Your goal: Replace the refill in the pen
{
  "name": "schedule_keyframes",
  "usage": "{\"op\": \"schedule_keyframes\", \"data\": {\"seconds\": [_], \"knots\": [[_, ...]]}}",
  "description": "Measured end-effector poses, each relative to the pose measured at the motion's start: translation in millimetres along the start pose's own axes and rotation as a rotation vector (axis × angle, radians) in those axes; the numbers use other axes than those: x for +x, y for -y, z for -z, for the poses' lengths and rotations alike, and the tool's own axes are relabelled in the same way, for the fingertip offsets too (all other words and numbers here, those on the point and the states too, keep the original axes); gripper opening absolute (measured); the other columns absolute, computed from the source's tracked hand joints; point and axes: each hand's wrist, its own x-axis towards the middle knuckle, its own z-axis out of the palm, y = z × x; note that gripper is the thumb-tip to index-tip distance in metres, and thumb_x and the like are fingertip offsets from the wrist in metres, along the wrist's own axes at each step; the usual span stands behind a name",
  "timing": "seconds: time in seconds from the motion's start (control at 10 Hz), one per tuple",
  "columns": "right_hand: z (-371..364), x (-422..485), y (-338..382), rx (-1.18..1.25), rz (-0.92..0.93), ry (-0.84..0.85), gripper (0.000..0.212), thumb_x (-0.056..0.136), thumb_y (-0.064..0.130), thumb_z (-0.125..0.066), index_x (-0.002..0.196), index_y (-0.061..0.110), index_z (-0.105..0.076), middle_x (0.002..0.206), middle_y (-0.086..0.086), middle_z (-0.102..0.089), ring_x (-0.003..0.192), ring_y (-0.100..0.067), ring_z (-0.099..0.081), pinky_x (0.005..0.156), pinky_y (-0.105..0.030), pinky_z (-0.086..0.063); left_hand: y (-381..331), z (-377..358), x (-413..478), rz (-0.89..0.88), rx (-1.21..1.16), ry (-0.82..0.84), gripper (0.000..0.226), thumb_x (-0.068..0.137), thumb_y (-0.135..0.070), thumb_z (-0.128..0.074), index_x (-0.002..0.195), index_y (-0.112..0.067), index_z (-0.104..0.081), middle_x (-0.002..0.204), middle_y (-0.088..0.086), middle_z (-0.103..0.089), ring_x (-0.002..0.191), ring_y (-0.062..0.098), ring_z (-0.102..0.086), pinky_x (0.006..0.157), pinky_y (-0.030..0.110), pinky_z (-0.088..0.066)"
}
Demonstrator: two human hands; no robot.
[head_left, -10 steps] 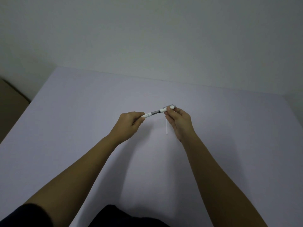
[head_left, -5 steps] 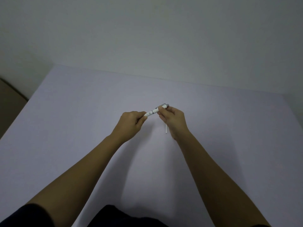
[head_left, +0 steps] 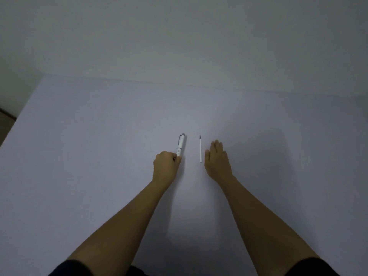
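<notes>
On a pale table [head_left: 79,156] set against a bare wall [head_left: 179,36], a person works at swapping a pen's refill, both bare forearms reaching in from the bottom of the view. At left, the left hand [head_left: 165,164] is curled into a loose fist, thumb and fingers pinched on the near end of the pen [head_left: 180,145]. The white barrel lies along the tabletop and points away from the person, its grey far end resting on or just above the surface; which of the two cannot be told from this angle. The pen looks whole, barrel and tip joined. Just to its right, apart from it and nearly parallel, a thin white refill [head_left: 200,148] lies loose on the table, its dark tip pointing away. At right, the right hand [head_left: 217,160] lies flat, palm down, fingers extended and together, gripping nothing; its thumb side sits just beside the refill's near end without clearly touching it.

Judged from this layout, the job stands at one of its ends: either the pen is closed on a fresh refill and is being set down beside the spent one, or it has yet to be opened. The frame does not settle which refill this is. If the swap is done, the next move calls only for the left fingers to let go of the pen. If not, both hands must take the barrel and unscrew it.
</notes>
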Motion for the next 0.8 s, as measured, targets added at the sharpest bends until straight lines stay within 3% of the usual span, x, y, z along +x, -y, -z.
{"op": "schedule_keyframes", "data": {"seconds": [0.1,0.2,0.4,0.6,0.7,0.8], "knots": [[-13,0,-13,-0.101,0.034,0.016,0.053,0.100,0.024,-0.022,0.146,0.000,-0.012,0.158,-0.017,-0.008,0.147,-0.027,-0.006,0.119,-0.041,-0.009,-5,-9,8,0.005,0.004,-0.034,0.034,0.092,-0.020,-0.051,0.073,0.005,-0.064,0.051,0.000,-0.038,0.055,0.020,-0.042,0.050,0.028,-0.030],[-29,0,-22,-0.122,0.090,-0.049,0.067,0.091,0.037,-0.008,0.145,-0.001,-0.015,0.157,-0.018,-0.013,0.146,-0.031,-0.012,0.118,-0.044,-0.015,-8,-26,23,0.028,0.034,-0.045,0.034,0.094,-0.020,-0.047,0.084,0.008,-0.063,0.066,0.012,-0.051,0.065,0.028,-0.052,0.057,0.035,-0.039],[-37,-1,-26,-0.121,0.100,-0.118,0.068,0.088,0.036,-0.007,0.145,-0.001,-0.017,0.156,-0.018,-0.018,0.146,-0.030,-0.015,0.116,-0.039,-0.008,-3,-48,25,-0.001,0.030,-0.073,0.031,0.096,-0.020,-0.045,0.098,0.008,-0.059,0.091,0.025,-0.060,0.079,0.037,-0.060,0.068,0.042,-0.050],[-39,0,-25,-0.141,0.093,-0.120,0.066,0.089,0.034,-0.009,0.144,-0.001,-0.019,0.156,-0.018,-0.020,0.145,-0.030,-0.017,0.115,-0.038,-0.008,-5,-51,23,0.133,-0.213,-0.103,0.028,0.094,-0.024,-0.048,0.097,0.002,-0.057,0.085,0.011,-0.053,0.079,0.025,-0.049,0.068,0.032,-0.039],[-38,0,-23,-0.128,0.104,-0.129,0.066,0.089,0.034,-0.010,0.144,-0.002,-0.021,0.155,-0.019,-0.021,0.145,-0.031,-0.019,0.115,-0.040,-0.010,-2,-51,22,0.099,-0.166,-0.096,0.030,0.093,-0.027,-0.050,0.092,0.002,-0.056,0.083,0.012,-0.053,0.075,0.024,-0.047,0.065,0.032,-0.038],[-38,2,-28,-0.094,0.122,-0.102,0.064,0.091,0.034,-0.011,0.145,-0.001,-0.018,0.157,-0.017,-0.016,0.146,-0.029,-0.014,0.117,-0.040,-0.010,9,-54,21,-0.011,0.029,-0.121,0.036,0.092,-0.033,-0.052,0.084,0.003,-0.053,0.081,0.019,-0.055,0.068,0.023,-0.046,0.059,0.033,-0.040]]}}
